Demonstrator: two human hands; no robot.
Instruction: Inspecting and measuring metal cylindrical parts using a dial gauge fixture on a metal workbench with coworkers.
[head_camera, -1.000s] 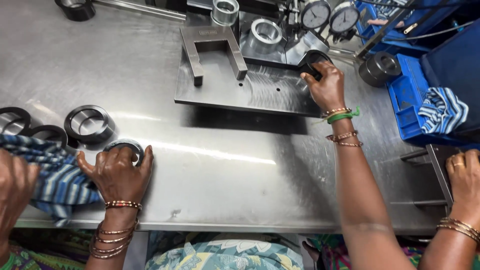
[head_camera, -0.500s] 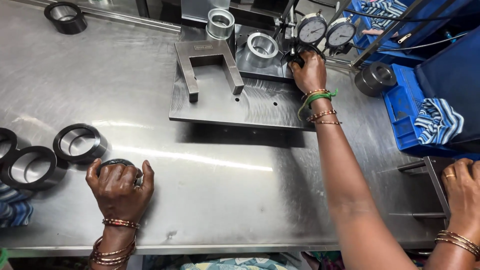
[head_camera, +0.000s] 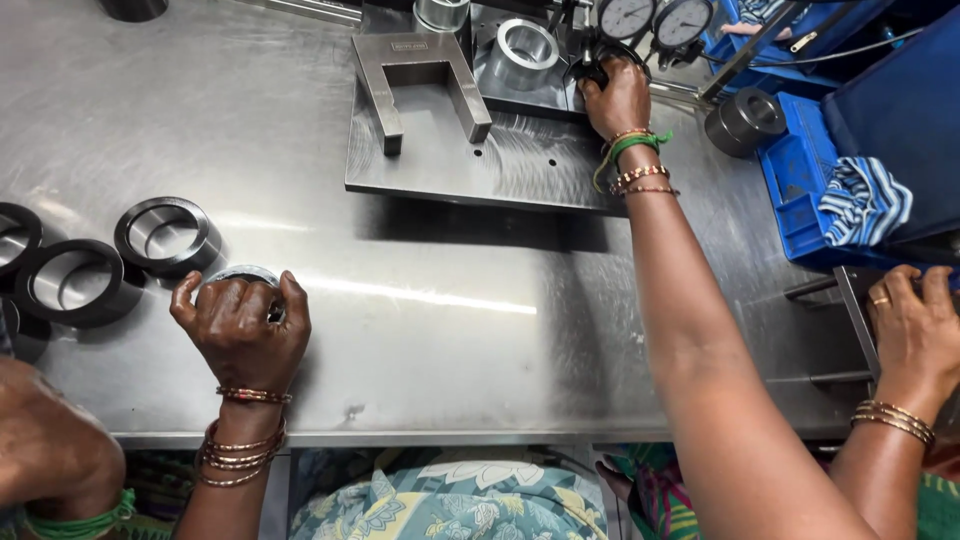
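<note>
Okay, left hand (head_camera: 243, 335) has its grip curled down over a metal ring (head_camera: 240, 275) lying flat on the steel table (head_camera: 420, 330), fingers pinching its rim; only the ring's far edge shows past the knuckles. Just beyond and left of that grip sit two more dark rings (head_camera: 165, 235), (head_camera: 75, 283), close together, a third cut by the left frame edge. Right hand (head_camera: 618, 97) is stretched far across the table, grip pressed together around a small dark knob (head_camera: 592, 72) at the base of two dial gauges (head_camera: 655, 18). Left of that grip lies a flat steel plate (head_camera: 500, 155) with a U-shaped block (head_camera: 420, 80) on it; a shiny ring (head_camera: 525, 50) sits just beyond. Right of the grip: a dark cylinder (head_camera: 745, 120), then a blue bin (head_camera: 800, 190). Another person's hand (head_camera: 915, 325) rests at the right table edge, someone else's arm (head_camera: 50, 455) at bottom left.
</note>
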